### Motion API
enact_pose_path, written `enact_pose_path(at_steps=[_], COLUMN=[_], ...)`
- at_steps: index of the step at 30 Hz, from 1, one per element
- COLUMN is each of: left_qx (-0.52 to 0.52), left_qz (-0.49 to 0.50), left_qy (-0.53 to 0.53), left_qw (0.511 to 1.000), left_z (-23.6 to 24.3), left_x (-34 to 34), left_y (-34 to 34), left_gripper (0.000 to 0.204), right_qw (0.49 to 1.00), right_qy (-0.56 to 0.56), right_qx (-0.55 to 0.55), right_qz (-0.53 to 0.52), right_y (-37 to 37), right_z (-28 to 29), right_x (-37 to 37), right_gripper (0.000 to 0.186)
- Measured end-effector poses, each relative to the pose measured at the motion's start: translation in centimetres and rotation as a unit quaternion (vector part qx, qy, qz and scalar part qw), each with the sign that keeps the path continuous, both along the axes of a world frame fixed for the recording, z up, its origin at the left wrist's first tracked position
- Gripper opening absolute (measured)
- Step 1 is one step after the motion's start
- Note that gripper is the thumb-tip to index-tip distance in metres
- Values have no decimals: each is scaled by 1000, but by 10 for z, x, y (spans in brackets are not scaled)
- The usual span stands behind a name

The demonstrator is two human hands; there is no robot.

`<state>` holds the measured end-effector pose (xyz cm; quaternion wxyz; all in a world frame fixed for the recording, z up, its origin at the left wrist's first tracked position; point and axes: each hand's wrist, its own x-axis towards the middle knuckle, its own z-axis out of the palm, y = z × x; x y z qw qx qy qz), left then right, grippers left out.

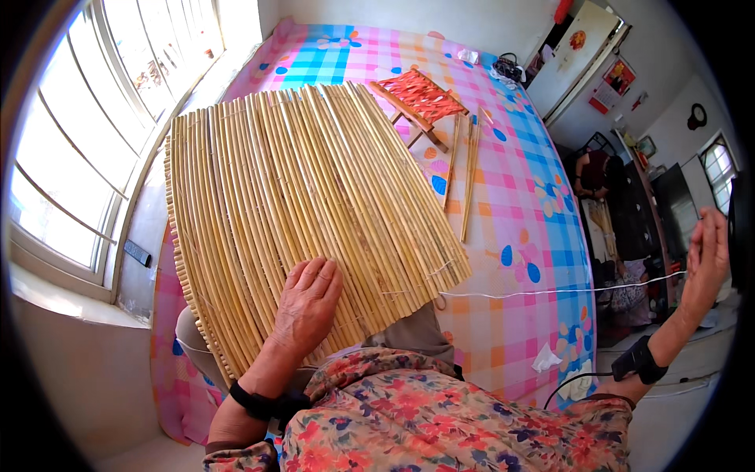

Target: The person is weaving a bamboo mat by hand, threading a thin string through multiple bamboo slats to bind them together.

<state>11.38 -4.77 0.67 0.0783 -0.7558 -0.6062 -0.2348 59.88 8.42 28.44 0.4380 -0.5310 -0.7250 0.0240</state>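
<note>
Across the person's lap and the plaid bedspread (523,228) spread a reed-stalk mat (314,173), covering most of the legs. On its lower half lay the left hand (311,303), palm down and hidden, fingers loosely bent and clasping nothing visible. Far out to the right, the right hand (708,244) was raised, a white cord (550,293) running to it from the mat's right corner; whether its fingers gripped the cord I could not tell. Beyond the mat, which partly hid its legs, stood a red-seated stool (421,94).
</note>
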Motion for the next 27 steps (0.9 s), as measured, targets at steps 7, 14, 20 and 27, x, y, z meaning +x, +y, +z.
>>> enact_pose_path(at_steps=[7,14,20,27], left_qx=[10,12,8,-14], left_qz=[-7,11,15,-1], left_qy=[-3,5,3,14], left_qw=[1000,1000,1000,1000], left_z=[-1,-4,-5,4], left_x=[0,-1,-3,-1], left_y=[1,-2,-3,-5], left_gripper=[35,36,35,36], right_qw=[903,819,773,967], right_qy=[-271,-367,-403,-35], right_qx=[297,176,349,71], right_qz=[-152,-405,-344,242], right_y=[89,106,91,50], right_z=[15,-12,36,-113], right_x=[31,214,234,-165], right_gripper=[25,29,27,15])
